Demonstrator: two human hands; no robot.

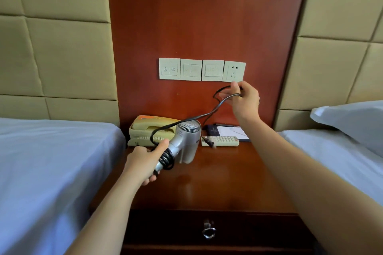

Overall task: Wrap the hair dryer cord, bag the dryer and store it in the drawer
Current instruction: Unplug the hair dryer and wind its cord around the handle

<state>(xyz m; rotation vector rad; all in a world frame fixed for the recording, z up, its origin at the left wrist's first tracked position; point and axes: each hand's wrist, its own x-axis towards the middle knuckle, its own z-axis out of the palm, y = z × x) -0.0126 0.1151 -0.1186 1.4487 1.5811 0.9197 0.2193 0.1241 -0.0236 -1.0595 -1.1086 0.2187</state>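
Head view: left hand (143,161) grips one hair dryer (187,136), right hand (244,99) pinches its cord (219,105).

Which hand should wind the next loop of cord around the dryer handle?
Right. The right hand pinches the loose cord, while the left hand grips the hair dryer by its handle, steadying it.

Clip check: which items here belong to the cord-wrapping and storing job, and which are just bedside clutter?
Job: silver hair dryer in the left hand; black cord held by the right hand; dark wooden drawer, closed. No bag visible.
Lying about: beige telephone; white remote control; white notepad; white wall socket.
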